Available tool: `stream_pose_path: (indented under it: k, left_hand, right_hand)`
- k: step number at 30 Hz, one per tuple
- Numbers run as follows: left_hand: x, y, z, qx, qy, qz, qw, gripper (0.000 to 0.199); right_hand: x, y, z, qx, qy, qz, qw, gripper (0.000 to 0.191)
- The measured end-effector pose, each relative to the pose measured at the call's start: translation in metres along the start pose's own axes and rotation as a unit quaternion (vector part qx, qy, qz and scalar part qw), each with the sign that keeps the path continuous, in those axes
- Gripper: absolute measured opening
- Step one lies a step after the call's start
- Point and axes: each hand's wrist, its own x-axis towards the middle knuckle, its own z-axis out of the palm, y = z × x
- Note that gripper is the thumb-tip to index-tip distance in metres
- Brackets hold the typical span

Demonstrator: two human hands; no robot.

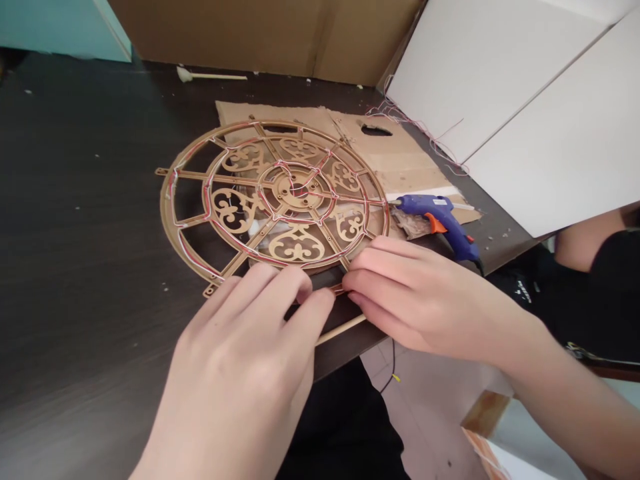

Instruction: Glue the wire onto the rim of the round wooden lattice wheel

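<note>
- The wheel (274, 200) lies flat on the dark bench (80, 220), its far side overlapping a cardboard sheet (400, 157) and its near rim right at the bench edge in front of me.
- It looks like thin cut wood or moulded plastic in a tan-gold tone, all open fretwork: an outer ring, an inner ring, straight spokes, curled scroll panels and a round hub with small holes.
- Red and white wire (220, 203) runs along the rings and spokes, following the frame closely.
- I judge it light and fairly stiff across the flat, yet brittle: the scrolls and thin spokes would snap under a twist or a hard squeeze.
- I would take hold at the outer ring where a spoke meets it, or support it from underneath with flat palms, and keep off the scroll panels and the wire.
- My left hand (240, 373) rests fingers-down on the near rim, fingertips pressing it to the bench, not closed around anything.
- My right hand (425, 300) lies beside it, fingers together and pinching at the rim next to a thin stick (340, 329) that juts out at the bench edge.
- A blue glue gun (443, 220) lies just right of the wheel on the cardboard, close enough to knock.
- Loose wire (425, 137) trails against a white board (525, 100) behind.
</note>
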Motion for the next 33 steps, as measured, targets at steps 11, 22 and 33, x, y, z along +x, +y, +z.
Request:
stream_pose_path:
  k: [11, 22, 33]
  left_hand:
    - [0.004, 0.003, 0.004, 0.01, -0.003, -0.004, 1.0, 0.019]
    - [0.005, 0.003, 0.004, 0.027, -0.008, 0.0, 1.0, 0.018]
    - [-0.002, 0.004, 0.001, 0.03, -0.005, 0.01, 0.999, 0.019]
  right_hand:
    - [-0.009, -0.011, 0.01, 0.004, 0.106, 0.046, 0.993, 0.022]
    - [-0.006, -0.015, 0.019, 0.14, 0.147, 0.107, 0.973, 0.02]
    - [-0.007, -0.017, 0.024, 0.095, 0.133, 0.103, 0.981, 0.022]
